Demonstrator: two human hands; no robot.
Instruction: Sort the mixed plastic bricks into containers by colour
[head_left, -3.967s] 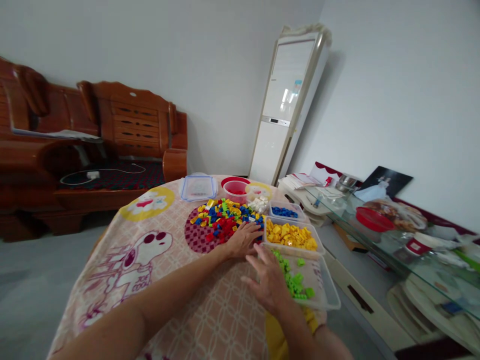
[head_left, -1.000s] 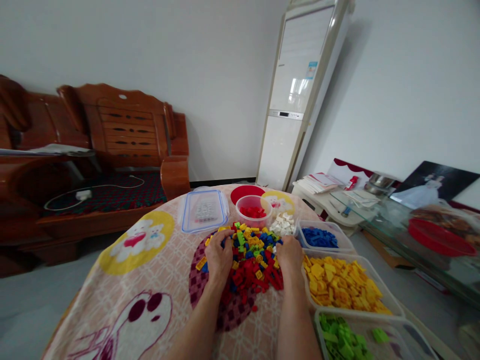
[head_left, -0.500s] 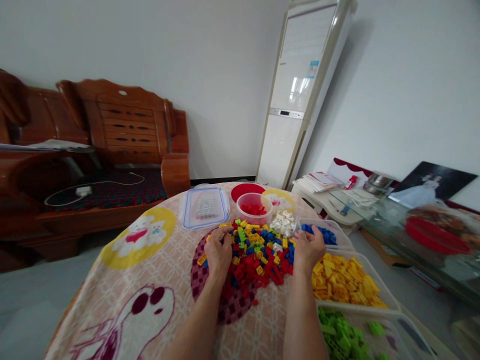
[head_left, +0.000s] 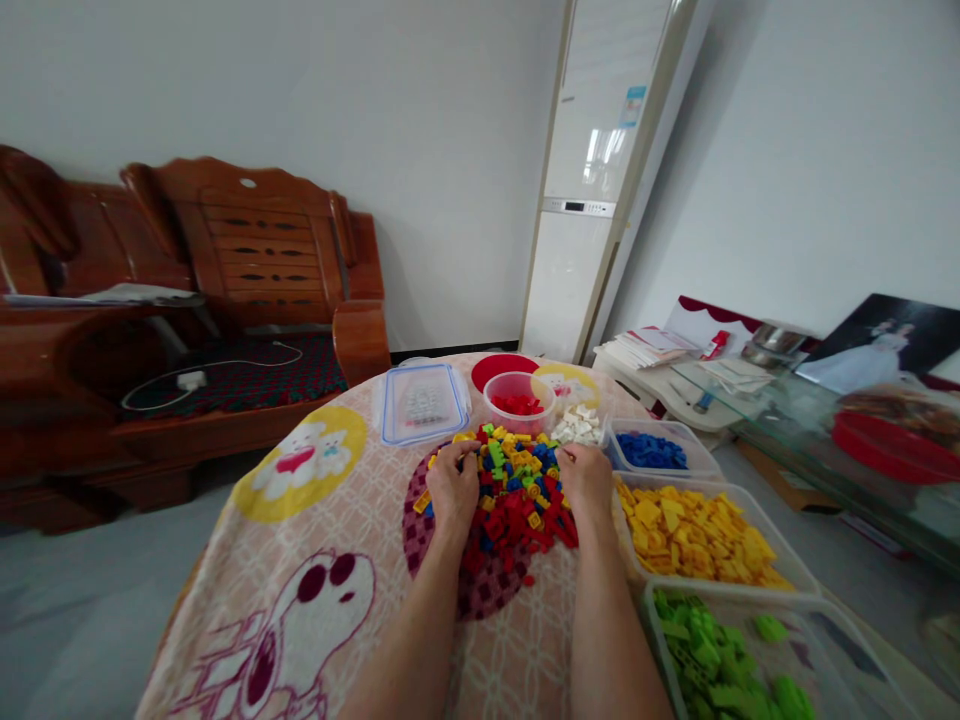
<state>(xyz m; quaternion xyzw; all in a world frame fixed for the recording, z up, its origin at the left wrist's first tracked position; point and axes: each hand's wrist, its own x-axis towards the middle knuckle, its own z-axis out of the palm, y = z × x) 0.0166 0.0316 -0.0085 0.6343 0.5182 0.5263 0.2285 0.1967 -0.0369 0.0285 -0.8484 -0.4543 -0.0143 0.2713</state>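
A heap of mixed red, yellow, blue and green toy bricks (head_left: 514, 495) lies on the round table's cartoon-print cloth (head_left: 315, 560). My left hand (head_left: 452, 492) rests on the heap's left side with its fingers curled into the bricks. My right hand (head_left: 586, 485) lies on the right side of the heap, fingers bent down among the pieces. What either hand holds, if anything, is hidden under the fingers.
A round tub of red bricks (head_left: 519, 402), loose white bricks (head_left: 576, 425), a tub of blue bricks (head_left: 651, 450), a yellow-brick tub (head_left: 694, 535) and a green-brick tub (head_left: 720, 665) ring the heap. A clear lid (head_left: 422, 402) lies behind. A wooden bench (head_left: 187, 300) stands left, a glass shelf (head_left: 825, 430) right.
My right hand has come back from beside the blue tub onto the heap's right side. The left hand has stayed on the heap. The view has shifted slightly.
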